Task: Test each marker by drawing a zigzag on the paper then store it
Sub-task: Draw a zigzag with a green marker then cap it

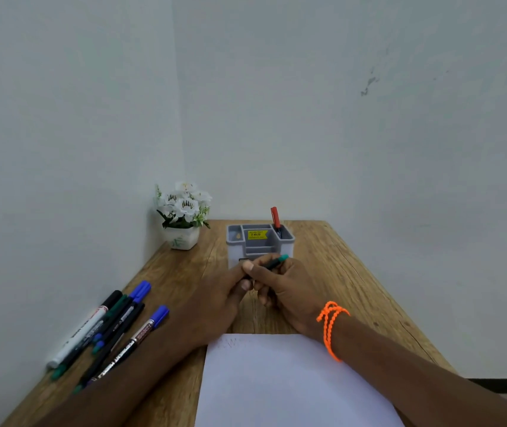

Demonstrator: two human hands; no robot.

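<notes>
We're over the wooden desk (338, 272), and the white paper sheet (292, 389) lies right under our forearms, with only a faint zigzag near its top left corner. Risk one: that mark is so pale we could misjudge a working marker as dry, or draw over it and lose track.

Next down, the grey desk organiser (259, 241) stands beyond our hands, a red-capped pen (275, 218) upright in its right rear compartment. It looks light; a hurried drop could tip it or nudge it toward the flower pot (183, 235).

At the left, the pile of loose markers (107, 328) lies heaped beside our left forearm. A sweep of that arm could roll them off the edge.

Now the hands: left hand (215, 300) and right hand (289, 291) meet in front of the organiser, both curled around one green-tipped marker (272, 264), the left thumb and fingers pinching the near end, the right gripping the barrel. We'd say it's a cap pull or push. A sudden release could jerk an elbow, or ink our fingers.
</notes>
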